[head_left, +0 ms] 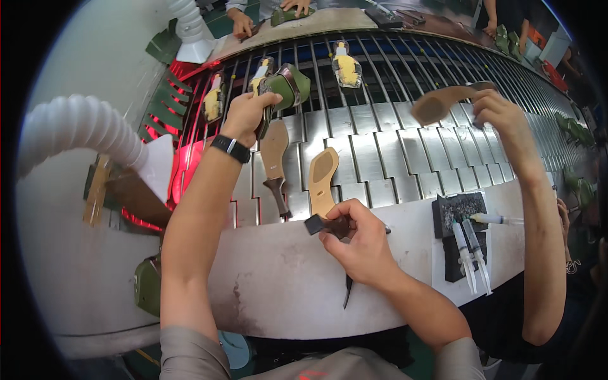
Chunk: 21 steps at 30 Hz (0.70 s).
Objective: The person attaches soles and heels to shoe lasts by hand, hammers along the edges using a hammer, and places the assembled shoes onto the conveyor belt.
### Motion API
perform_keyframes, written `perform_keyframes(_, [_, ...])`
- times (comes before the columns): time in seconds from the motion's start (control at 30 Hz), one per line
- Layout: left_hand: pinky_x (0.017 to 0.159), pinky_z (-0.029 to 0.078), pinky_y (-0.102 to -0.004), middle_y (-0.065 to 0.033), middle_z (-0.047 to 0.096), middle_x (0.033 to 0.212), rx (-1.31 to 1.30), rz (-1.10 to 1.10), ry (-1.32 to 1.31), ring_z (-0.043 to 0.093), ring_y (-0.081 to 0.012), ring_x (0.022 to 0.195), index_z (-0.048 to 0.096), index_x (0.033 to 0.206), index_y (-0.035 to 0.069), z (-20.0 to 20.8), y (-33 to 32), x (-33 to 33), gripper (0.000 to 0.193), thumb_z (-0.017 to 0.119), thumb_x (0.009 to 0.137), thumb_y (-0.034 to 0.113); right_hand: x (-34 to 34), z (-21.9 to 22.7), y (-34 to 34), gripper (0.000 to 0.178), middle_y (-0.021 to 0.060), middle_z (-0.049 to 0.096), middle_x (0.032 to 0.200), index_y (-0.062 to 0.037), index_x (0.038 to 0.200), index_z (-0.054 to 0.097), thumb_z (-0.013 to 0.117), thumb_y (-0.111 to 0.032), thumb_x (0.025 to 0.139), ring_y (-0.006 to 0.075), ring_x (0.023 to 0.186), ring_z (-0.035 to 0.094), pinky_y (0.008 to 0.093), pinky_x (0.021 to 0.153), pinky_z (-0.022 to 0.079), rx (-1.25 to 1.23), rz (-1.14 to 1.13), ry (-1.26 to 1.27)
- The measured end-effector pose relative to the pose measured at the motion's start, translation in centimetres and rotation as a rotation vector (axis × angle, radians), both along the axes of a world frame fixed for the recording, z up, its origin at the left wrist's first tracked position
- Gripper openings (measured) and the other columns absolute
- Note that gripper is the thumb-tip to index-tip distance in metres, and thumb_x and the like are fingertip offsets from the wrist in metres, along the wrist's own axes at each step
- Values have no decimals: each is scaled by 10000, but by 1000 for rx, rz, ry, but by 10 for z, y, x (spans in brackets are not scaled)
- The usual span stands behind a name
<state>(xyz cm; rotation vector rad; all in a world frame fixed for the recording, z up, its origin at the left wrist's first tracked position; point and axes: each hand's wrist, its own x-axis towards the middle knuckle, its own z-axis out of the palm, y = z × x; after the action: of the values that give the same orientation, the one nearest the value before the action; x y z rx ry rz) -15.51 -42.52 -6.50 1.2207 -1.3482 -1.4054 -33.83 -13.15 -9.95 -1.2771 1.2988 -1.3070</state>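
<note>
My left hand (pixel 244 119), a dark watch on its wrist, reaches over the slatted conveyor and is closed on a green shoe last (pixel 286 87) with a dark strap round it. My right hand (pixel 360 244) is nearer, above the pale table edge. Its fingers pinch the dark heel of a tan high-heel shoe sole (pixel 324 180), whose toe points away from me. A second heeled sole (pixel 274 152) lies on the metal slats, just below my left hand. Parts of both held things are hidden behind my fingers.
At right, a co-worker's hand (pixel 500 114) holds another sole (pixel 437 104). Several yellow-bottomed shoe lasts (pixel 346 68) rest on the conveyor (pixel 380 136). Syringes (pixel 465 259) lie on a black foam block (pixel 446 218). A white ribbed hose (pixel 95 130) stands at left; co-workers' hands show at the far side.
</note>
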Motion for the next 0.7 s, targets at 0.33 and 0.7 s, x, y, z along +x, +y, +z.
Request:
perform_keyframes(0.33, [1024,565,-394,-126,672,1313,130,-152,383,680,-216,1157,507,1480,-61,62,353,148,695,728,859,161,23,76,156,565,248,661,1324,13,1327,642,839,-125,815,436,1204,656,510,1047,528,-521,46,669])
perform_keyframes(0.7, [1086,512,-629,-162,477,1623,486,-900,173,538,-407,1423,285,1675,96,-22,488,132,1027,634,945,728,49,47,215,791,257,717,890,53,1428,467,792,-417,880,481,815,705,501,730,583,37,904,722])
